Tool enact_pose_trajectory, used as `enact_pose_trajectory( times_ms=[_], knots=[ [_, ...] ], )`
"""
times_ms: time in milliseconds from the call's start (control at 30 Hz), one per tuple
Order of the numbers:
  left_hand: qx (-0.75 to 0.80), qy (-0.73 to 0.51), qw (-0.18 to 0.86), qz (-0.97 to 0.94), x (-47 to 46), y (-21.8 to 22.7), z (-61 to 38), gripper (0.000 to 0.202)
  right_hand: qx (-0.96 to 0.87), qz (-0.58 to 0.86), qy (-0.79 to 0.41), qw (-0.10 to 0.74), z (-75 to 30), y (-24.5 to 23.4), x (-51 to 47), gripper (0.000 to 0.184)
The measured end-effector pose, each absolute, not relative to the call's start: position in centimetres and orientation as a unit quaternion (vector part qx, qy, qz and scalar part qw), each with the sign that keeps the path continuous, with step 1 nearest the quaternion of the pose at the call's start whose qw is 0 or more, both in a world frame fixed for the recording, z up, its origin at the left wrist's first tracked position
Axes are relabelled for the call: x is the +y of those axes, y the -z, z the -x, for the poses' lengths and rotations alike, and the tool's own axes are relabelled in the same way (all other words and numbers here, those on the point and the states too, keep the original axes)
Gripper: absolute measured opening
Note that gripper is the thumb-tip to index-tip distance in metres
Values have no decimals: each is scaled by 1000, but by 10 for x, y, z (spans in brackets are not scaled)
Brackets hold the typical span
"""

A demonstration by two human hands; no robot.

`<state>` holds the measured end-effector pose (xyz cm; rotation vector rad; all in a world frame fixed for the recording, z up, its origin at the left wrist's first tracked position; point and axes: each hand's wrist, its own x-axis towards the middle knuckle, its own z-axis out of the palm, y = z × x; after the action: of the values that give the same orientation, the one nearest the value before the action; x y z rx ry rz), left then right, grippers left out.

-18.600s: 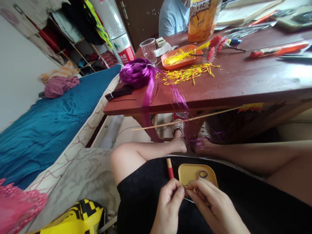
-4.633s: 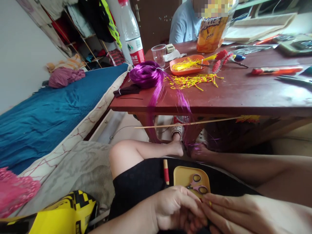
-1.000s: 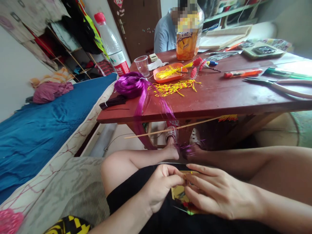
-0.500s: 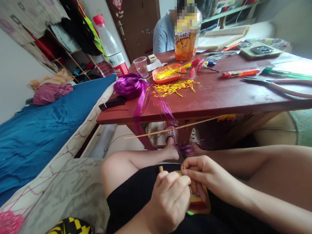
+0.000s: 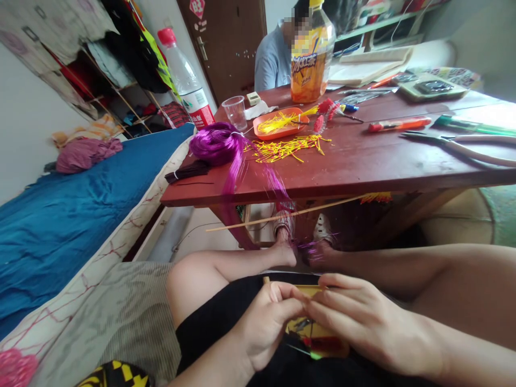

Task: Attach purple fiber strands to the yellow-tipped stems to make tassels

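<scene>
Two bare hands are recorded low in the head view, brought together over a black-clothed lap.

Left hand (image 5: 264, 325): fingers are curled inward and closed about a thin wooden stick (image 5: 266, 279). Only the stick's pale end is seen, just above the knuckles. The stick's long axis is judged to run away from the person, with the visible end pointed toward the table. The remainder is hidden by the hand.

Right hand (image 5: 363, 322): fingers are stretched out and laid close together, with the tips pressed against the left thumb and forefinger. Whether anything is pinched there cannot be told.

Yellow tray (image 5: 334, 349): set flat on the lap beneath both hands and largely covered by them. Small dark, red and green items are seen in it, too hidden to be identified.

Surroundings:
- Red-brown table (image 5: 363, 161), placed ahead of the knees.
- Purple fibre bundle (image 5: 217, 142), laid at the near left corner, with strands hung over the edge.
- Loose yellow strands (image 5: 286, 148), scattered just beside the bundle.
- Orange dish (image 5: 282, 115), behind the strands, with more yellow strands in it.
- Clear cup (image 5: 236, 110), stood upright near the dish.
- Orange drink bottle (image 5: 312, 54), stood upright toward the far edge.
- Long thin rod (image 5: 282, 215), seen slanted beneath the tabletop.
- Blue bedcover (image 5: 60, 215), spread to the left.
- A person in a pale blue top (image 5: 272, 59), seated at the far side of the table.
</scene>
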<state>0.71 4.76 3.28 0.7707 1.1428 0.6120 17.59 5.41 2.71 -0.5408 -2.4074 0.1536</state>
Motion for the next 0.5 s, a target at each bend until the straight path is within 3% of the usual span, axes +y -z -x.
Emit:
enact_pose_trajectory(
  times_ms=[67,200,300,367,400,500],
  knots=[
    [527,-312,571,-546,42,-33,-7,9,-861,318,-228,325,-169,-26,54,32],
    [396,-366,123,-833,33,-28,0,19,-579,437,-634,268,-156,-23,59,28],
    [280,-353,-13,-893,34,-25,5,16,-466,406,-749,239,-151,-20,62,38],
    [298,-337,40,-892,36,-29,5,17,-479,413,-735,245,-152,-21,62,36],
    [341,-327,122,-873,38,-33,4,17,-528,419,-691,262,-155,-24,61,31],
    [497,-289,497,-650,42,-43,0,11,-810,315,-359,339,-166,-33,55,16]
  ],
)
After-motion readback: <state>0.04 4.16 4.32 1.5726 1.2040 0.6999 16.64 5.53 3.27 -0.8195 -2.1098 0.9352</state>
